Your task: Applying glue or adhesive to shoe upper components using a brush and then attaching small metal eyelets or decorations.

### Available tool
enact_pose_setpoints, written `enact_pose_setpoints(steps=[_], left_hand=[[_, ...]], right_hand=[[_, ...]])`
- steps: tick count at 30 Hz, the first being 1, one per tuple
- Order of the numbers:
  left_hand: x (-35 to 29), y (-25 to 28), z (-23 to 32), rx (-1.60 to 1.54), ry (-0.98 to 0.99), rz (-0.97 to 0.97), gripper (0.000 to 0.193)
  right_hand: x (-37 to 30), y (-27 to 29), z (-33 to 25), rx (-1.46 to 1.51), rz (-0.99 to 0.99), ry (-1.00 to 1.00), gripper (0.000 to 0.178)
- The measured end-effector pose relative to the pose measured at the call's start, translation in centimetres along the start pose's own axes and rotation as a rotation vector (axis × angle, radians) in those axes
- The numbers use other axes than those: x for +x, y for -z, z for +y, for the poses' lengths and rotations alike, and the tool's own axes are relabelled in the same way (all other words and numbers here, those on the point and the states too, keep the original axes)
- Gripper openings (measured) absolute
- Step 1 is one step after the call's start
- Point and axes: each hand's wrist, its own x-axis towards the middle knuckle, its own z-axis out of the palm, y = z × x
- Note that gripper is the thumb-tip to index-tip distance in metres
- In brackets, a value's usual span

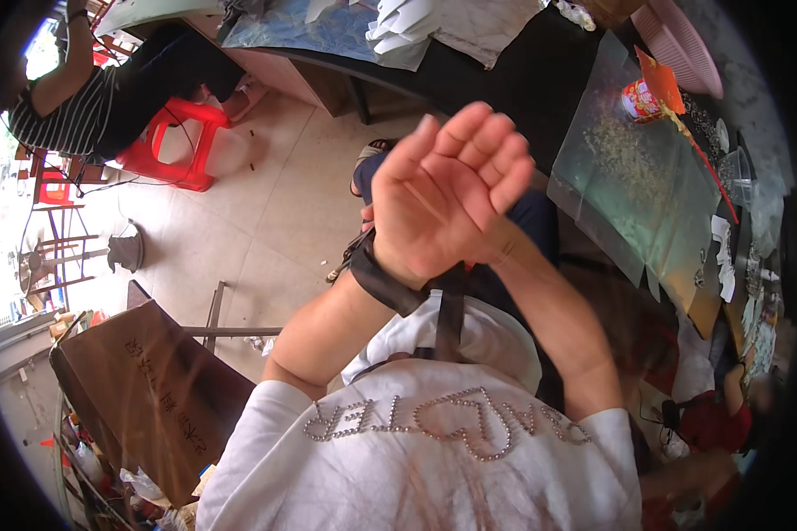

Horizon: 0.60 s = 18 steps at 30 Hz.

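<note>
My left hand (447, 190) is raised in front of me, palm toward me, with the fingers extended, slightly curled and nothing in them. A wide black band (388, 279) wraps its wrist. From the lower right, my right forearm (553, 310) runs up and passes behind the left hand. Most of my right hand (367, 218) is hidden there; only what look like fingertips show beside the left wrist, close to the band. Whether they grip the band cannot be seen. Below the wrists lies my white shirt (398, 469) with silvery beads.
A dark table (505, 84) with cloth and papers stands ahead. At right, a translucent sheet (629, 177) bears crumbs, a red tin (642, 100) and a red stick. A brown board (155, 389) is at left. Beyond it are a red stool (181, 146) and a seated person (88, 106).
</note>
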Motion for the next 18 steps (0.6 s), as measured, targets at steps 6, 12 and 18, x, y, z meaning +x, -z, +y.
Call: enact_pose_setpoints(steps=[6,12,18], left_hand=[[0.4,0.6,2.7,-0.153,-0.174,0.093,0.038],[1.1,5.1,4.2,0.865,-0.289,0.456,0.025],[0.2,7.9,5.6,2.446,-0.281,0.253,0.014]], right_hand=[[-1.6,-6.1,-1.0,0.318,-0.187,-0.109,0.069],[-1.2,-6.8,-0.4,0.184,0.136,-0.092,0.067],[-1.4,-5.4,1.3,0.171,0.244,-0.137,0.051]])
